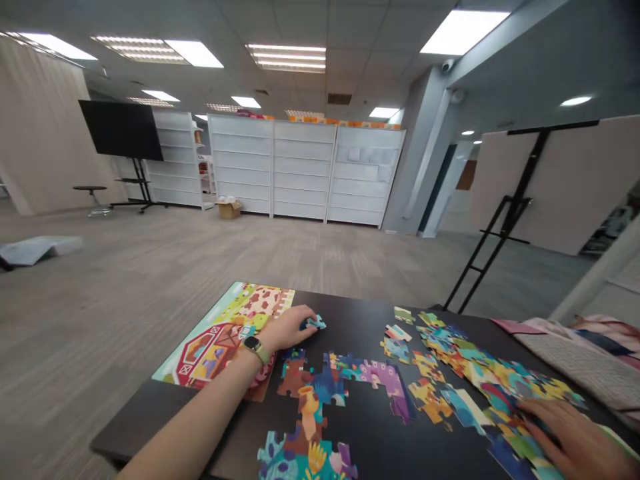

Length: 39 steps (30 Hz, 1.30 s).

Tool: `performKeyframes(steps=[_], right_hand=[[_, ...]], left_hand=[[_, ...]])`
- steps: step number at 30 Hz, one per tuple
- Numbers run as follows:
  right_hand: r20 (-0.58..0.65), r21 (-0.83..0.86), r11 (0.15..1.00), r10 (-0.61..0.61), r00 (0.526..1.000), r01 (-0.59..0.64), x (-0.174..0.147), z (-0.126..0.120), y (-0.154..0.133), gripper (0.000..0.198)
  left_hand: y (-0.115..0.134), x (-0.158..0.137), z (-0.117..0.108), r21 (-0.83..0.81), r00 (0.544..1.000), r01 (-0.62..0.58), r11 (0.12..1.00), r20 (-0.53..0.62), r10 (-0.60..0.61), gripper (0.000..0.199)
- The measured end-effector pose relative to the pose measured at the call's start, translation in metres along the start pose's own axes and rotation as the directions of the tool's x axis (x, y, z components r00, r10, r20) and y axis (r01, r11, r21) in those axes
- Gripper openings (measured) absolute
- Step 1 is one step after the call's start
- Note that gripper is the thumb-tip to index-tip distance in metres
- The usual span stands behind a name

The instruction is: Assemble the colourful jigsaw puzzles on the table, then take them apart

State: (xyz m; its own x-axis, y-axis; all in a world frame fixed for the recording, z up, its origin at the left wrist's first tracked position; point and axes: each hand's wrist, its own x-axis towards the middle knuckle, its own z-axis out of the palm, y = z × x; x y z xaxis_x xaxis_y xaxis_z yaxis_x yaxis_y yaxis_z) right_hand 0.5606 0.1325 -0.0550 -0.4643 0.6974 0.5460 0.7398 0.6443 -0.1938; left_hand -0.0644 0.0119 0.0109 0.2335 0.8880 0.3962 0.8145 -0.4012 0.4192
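My left hand [291,327], with a watch on its wrist, is closed on a blue puzzle piece [318,323] beyond the partly joined puzzle. That joined part [320,393] shows brown, orange, blue and purple shapes and has open gaps in it. To the right, my right hand [575,433] rests over the spread of loose puzzle pieces [480,367]. Its thumb and fingers are apart, and the fingertips touch the pieces. Under my left forearm lies a picture sheet with a red barn [210,347], partly covered.
Everything lies on a dark table [360,313]. Several separate pieces [397,343] lie between the joined part and the pile. Clothing or fabric [575,353] is at the right edge. Beyond stand a black easel frame [510,220], white shelves [305,170] and a screen [123,130] on a stand.
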Motion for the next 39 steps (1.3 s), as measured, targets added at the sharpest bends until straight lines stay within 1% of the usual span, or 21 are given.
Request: performKeyframes(steps=[2,4,6,8,11,15,20,23,25,28,30,32,34,36,39], right_hand=[[0.083,-0.073,0.99,0.127,0.988,-0.121,0.002,-0.012,-0.016,0.03],[0.189,-0.104,0.969,0.241,0.952,-0.224,0.006,-0.03,-0.041,0.04],[0.306,-0.105,0.956,0.294,0.905,-0.275,0.014,-0.047,-0.066,0.042],[0.377,-0.125,0.939,0.343,0.86,-0.319,0.023,-0.058,-0.081,0.045],[0.411,-0.137,0.921,0.388,0.825,-0.364,0.029,-0.065,-0.082,0.05],[0.449,-0.147,0.912,0.406,0.796,-0.383,0.03,-0.069,-0.072,0.053],[0.477,-0.159,0.919,0.391,0.787,-0.36,0.039,-0.075,-0.071,0.049],[0.46,-0.169,0.923,0.384,0.8,-0.346,0.044,-0.073,-0.078,0.06],[0.424,-0.169,0.933,0.36,0.831,-0.318,0.05,-0.069,-0.088,0.064],[0.352,-0.113,0.964,0.266,0.897,-0.242,0.066,-0.059,-0.115,0.056],[0.332,-0.033,0.981,0.19,0.924,-0.19,0.082,-0.048,-0.142,0.052],[0.331,0.051,0.989,0.117,0.936,-0.141,0.101,-0.034,-0.176,0.051],[0.329,0.134,0.988,0.028,0.944,-0.075,0.119,-0.015,-0.214,0.049],[0.342,0.24,0.971,-0.082,0.936,-0.002,0.136,0.007,-0.255,0.043],[0.397,0.405,0.912,-0.242,0.886,0.067,0.154,0.046,-0.314,0.036]], left_hand=[[0.004,0.0,0.005,-0.014,0.999,-0.036,0.999,0.02,0.037,0.014],[0.006,-0.002,0.011,-0.035,0.997,-0.067,0.997,0.03,0.068,0.018],[0.001,-0.003,0.015,-0.061,0.996,-0.083,0.995,0.04,0.085,0.026],[-0.009,-0.002,0.018,-0.04,0.997,-0.054,0.998,0.052,0.056,0.029],[-0.021,0.0,0.022,-0.016,0.997,-0.053,0.998,0.06,0.054,0.033],[-0.022,-0.001,0.022,-0.006,0.996,-0.048,0.999,0.07,0.048,0.034],[-0.019,-0.001,0.022,-0.003,0.995,-0.037,0.999,0.088,0.037,0.033],[-0.016,0.0,0.02,-0.021,0.996,-0.043,0.999,0.077,0.044,0.031],[-0.013,0.001,0.017,-0.032,0.997,-0.043,0.999,0.065,0.045,0.03],[-0.004,0.001,0.012,-0.049,0.998,-0.056,0.997,0.039,0.058,0.029],[0.002,0.001,0.009,-0.052,0.997,-0.07,0.996,0.031,0.071,0.026],[0.007,0.002,0.005,-0.039,0.997,-0.069,0.997,0.037,0.07,0.023],[0.01,0.001,0.003,-0.023,0.995,-0.074,0.997,0.059,0.075,0.019],[0.011,0.001,0.0,-0.012,0.992,-0.086,0.996,0.091,0.087,0.015],[0.008,0.001,-0.002,0.005,0.988,-0.094,0.996,0.121,0.093,0.014]])
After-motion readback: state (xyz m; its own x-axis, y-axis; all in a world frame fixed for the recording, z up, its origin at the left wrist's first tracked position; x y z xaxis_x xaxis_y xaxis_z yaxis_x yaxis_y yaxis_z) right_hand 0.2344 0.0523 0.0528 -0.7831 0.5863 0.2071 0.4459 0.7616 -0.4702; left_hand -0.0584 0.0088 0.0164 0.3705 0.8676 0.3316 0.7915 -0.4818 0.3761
